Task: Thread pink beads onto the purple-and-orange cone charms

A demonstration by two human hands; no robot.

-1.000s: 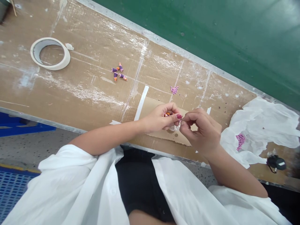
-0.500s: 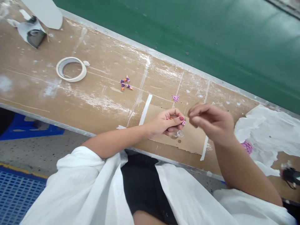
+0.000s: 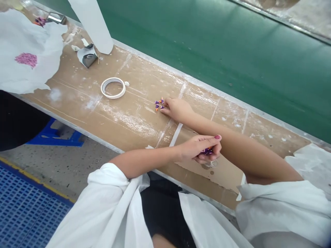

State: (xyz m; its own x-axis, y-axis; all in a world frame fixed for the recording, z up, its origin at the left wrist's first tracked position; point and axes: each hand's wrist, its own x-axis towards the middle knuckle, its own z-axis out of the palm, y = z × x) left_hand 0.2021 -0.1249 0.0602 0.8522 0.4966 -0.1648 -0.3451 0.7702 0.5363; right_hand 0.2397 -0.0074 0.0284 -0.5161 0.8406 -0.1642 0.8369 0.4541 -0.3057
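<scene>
My left hand is closed around several small purple-and-orange pieces, which show between the thumb and curled fingers. A small clear ring-like item sits just below its fingertips, over a sheet of cardboard. Farther left, my right hand reaches across the table, with thumb and index finger closed about a small purple-and-orange piece. Its fingers partly hide that piece. Similar purple-and-orange pieces lie loose beside the fingertips.
A roll of masking tape lies left of the loose pieces. Beyond it are a crumpled wrapper and a white sheet bearing pink bits. White paper lies at right. A green surface runs behind the table.
My right hand has moved left from beside my left hand to the loose pieces. The pink-ended piece no longer shows at my left fingertips. The view has swung left.
</scene>
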